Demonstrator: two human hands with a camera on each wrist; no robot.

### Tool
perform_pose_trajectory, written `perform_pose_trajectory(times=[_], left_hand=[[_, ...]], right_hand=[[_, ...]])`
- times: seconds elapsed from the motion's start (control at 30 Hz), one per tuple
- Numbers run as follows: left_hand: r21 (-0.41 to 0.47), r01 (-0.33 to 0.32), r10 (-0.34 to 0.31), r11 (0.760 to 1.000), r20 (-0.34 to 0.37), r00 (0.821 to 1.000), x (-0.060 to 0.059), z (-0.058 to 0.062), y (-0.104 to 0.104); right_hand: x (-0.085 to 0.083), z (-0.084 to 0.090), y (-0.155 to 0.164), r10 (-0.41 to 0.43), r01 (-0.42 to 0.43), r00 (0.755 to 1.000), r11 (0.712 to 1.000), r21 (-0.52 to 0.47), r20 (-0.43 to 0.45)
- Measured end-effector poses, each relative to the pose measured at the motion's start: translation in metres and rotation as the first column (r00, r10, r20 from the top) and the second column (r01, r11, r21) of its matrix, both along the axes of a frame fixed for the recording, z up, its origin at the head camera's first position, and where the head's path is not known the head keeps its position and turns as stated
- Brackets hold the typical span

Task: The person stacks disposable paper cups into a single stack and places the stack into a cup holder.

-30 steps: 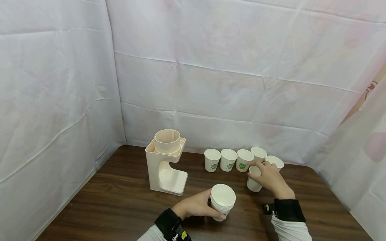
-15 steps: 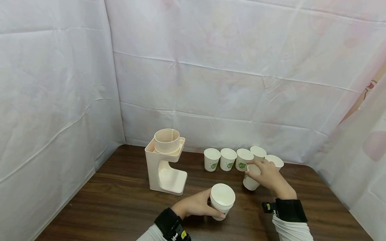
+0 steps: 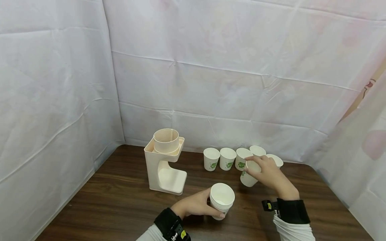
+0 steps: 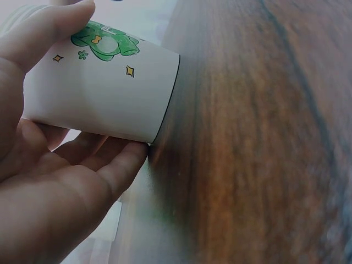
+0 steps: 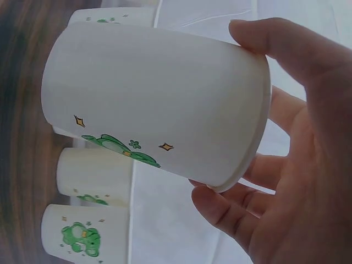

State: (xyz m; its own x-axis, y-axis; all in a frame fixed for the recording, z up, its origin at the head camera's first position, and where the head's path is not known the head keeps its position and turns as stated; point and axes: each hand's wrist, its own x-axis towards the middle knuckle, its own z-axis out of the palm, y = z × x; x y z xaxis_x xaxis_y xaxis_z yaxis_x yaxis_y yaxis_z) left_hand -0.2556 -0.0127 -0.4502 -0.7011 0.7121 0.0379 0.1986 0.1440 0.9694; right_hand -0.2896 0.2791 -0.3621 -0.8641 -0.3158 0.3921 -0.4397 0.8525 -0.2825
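Observation:
My left hand (image 3: 197, 205) grips a stack of white paper cups (image 3: 222, 199) that stands on the wooden table (image 3: 120, 204); the left wrist view shows the bottom cup (image 4: 104, 93) with its green print between thumb and fingers. My right hand (image 3: 266, 174) holds a single paper cup (image 3: 249, 175) lifted and tilted, just in front of a row of several cups (image 3: 228, 158). In the right wrist view this cup (image 5: 154, 104) fills the frame, the fingers (image 5: 286, 49) curled round its rim.
A cream cup dispenser stand (image 3: 165, 162) stands left of the cup row, near the back wall. White sheeting (image 3: 54, 100) closes off the left, back and right sides. More cups of the row (image 5: 91, 176) show behind the held cup.
My right hand has raised its cup off the table and carried it slightly left, tilting it. The left hand and the stack have stayed where they were.

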Motion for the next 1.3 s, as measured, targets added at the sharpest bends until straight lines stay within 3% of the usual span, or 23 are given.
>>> perform_pose_trajectory(times=[0.4,0.7,0.97,1.13,1.3], left_hand=[[0.007,0.003,-0.003,1.000,0.000,1.000,0.000,0.000,0.000],[0.000,0.006,-0.006,1.000,-0.009,1.000,-0.002,-0.002,0.001],[0.018,0.031,-0.031,0.999,0.008,1.000,-0.003,-0.002,0.001],[0.014,0.029,-0.029,0.999,0.007,1.000,-0.002,-0.002,0.001],[0.015,0.034,-0.034,0.999,0.005,0.999,-0.002,-0.002,0.001]], right_hand=[[0.015,0.018,-0.008,0.054,-0.056,0.996,0.998,-0.018,-0.077],[0.036,0.037,-0.019,0.104,-0.109,0.985,0.994,-0.026,-0.137],[0.050,0.046,-0.025,0.106,-0.111,0.985,0.993,-0.027,-0.135],[0.057,0.050,-0.029,0.135,-0.139,0.972,0.990,-0.010,-0.193],[0.065,0.055,-0.035,0.202,-0.207,0.943,0.978,0.008,-0.264]])
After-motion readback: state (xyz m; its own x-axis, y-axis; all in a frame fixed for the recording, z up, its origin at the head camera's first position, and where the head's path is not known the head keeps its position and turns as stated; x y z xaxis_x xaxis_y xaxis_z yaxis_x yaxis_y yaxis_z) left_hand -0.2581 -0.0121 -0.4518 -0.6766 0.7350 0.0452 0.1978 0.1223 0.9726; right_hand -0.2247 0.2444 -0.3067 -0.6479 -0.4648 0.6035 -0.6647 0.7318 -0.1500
